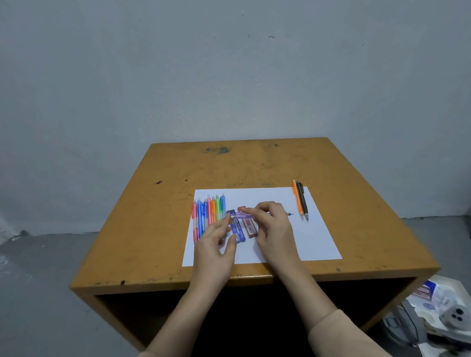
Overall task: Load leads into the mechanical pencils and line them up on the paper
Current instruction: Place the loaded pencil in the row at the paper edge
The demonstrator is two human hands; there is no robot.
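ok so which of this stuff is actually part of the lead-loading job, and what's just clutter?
In the job:
purple pencil, held by right hand, left hand at its cap end
blue lead case
red lead case
row of coloured pencils
orange pencil, black pencil
paper

Lying about:
boxes and packaging on the floor, right of the table
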